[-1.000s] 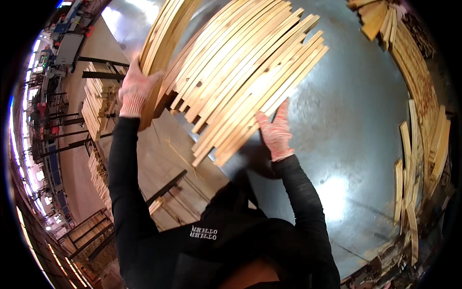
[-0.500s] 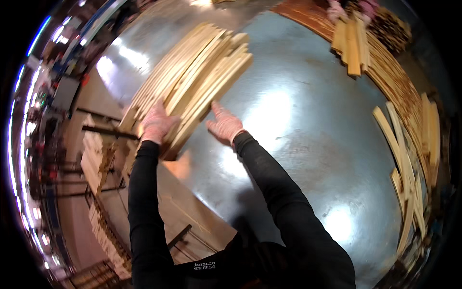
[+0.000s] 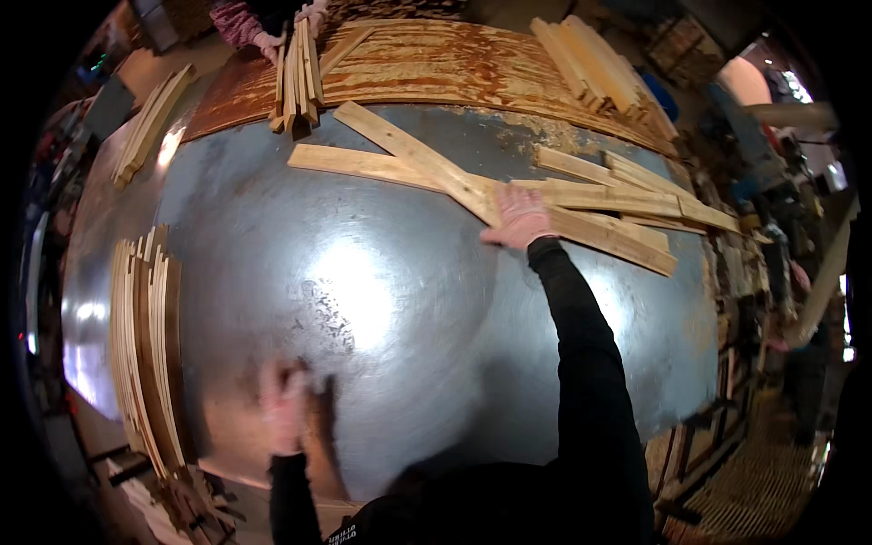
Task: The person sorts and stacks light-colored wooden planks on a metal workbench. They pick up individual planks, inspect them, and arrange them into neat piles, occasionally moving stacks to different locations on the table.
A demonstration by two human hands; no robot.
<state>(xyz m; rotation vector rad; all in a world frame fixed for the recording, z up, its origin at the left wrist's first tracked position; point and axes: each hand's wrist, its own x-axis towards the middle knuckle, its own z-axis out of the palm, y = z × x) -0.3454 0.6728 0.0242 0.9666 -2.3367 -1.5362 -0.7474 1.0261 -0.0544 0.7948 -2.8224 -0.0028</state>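
Note:
My right hand, in a pale pinkish glove, lies over several loose wooden boards that cross each other on the metal tabletop. Its fingers reach forward over the wood and the thumb sticks out to the left, near the end of the slanting board. Lower left, my left hand, gloved alike, is smeared by motion above the table and its finger positions are unclear. Left of it stands a neat stack of long wooden strips along the table's left side.
A co-worker's gloved hand is at a bundle of wood strips on the worn plywood sheet at the far side. More boards lie at its right end. Another bundle rests at the far left.
The view has swung right. Both hands have come off the strip stack at the left; my right hand is now on the loose boards, and my left hand is over the near tabletop.

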